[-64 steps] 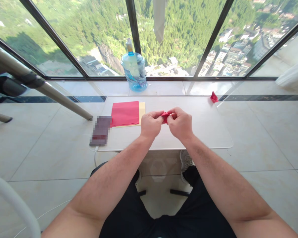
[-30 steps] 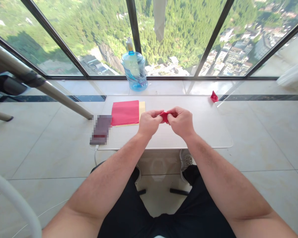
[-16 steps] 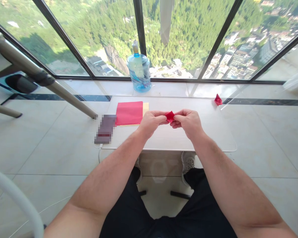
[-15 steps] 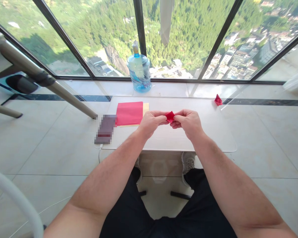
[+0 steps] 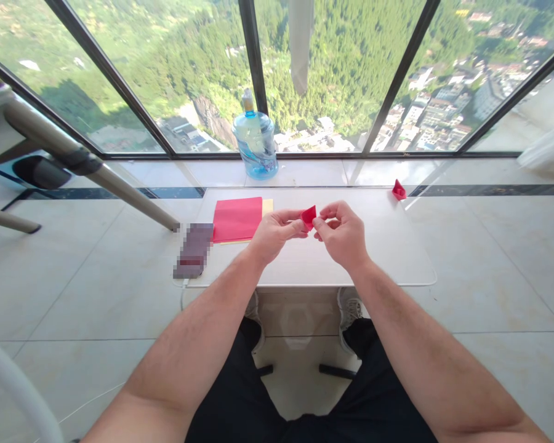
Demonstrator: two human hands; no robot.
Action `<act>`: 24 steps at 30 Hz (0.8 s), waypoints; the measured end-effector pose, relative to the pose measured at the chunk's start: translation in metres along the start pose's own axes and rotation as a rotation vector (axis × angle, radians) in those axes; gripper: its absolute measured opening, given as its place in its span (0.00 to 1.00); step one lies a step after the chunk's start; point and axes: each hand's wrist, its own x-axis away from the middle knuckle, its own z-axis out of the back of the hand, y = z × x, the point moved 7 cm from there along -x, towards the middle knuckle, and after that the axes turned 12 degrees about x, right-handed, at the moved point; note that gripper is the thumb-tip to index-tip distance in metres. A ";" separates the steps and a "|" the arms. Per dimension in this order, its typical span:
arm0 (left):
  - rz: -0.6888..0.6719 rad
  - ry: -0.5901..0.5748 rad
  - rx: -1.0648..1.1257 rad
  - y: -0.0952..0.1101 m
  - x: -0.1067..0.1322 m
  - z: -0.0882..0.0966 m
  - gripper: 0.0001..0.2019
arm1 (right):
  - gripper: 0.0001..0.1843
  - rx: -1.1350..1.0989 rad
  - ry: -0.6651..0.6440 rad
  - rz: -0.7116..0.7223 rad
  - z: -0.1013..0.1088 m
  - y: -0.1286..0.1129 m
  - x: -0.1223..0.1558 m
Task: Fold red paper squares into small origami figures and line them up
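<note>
A small folded red paper piece (image 5: 309, 216) is held above the white table (image 5: 397, 258), pinched between the fingertips of my left hand (image 5: 272, 234) and my right hand (image 5: 341, 234). Both hands are closed on it, thumbs and forefingers meeting at its edges. A stack of red paper sheets (image 5: 237, 219) over a yellow sheet lies flat on the table to the left of my left hand. Another small folded red paper piece (image 5: 399, 190) stands at the table's far right corner.
A dark phone (image 5: 194, 258) lies at the table's left edge with a cable hanging off. A blue water jug (image 5: 255, 143) stands on the window sill behind the table. A slanted metal leg (image 5: 96, 175) crosses at the left. My knees sit under the table's near edge.
The folded red piece has been turned and lifted slightly between my fingertips, now showing a pointed upright flap. My hands stayed close together above the table's middle.
</note>
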 end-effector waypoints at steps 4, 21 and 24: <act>-0.011 0.025 0.059 -0.004 -0.001 -0.001 0.19 | 0.04 0.124 0.093 0.225 0.005 -0.019 0.005; 0.087 0.077 0.531 -0.021 -0.006 0.001 0.04 | 0.09 0.079 0.023 0.286 -0.005 -0.022 0.008; 0.120 0.117 0.564 -0.025 -0.007 0.002 0.03 | 0.09 0.152 0.051 0.346 -0.006 -0.025 0.010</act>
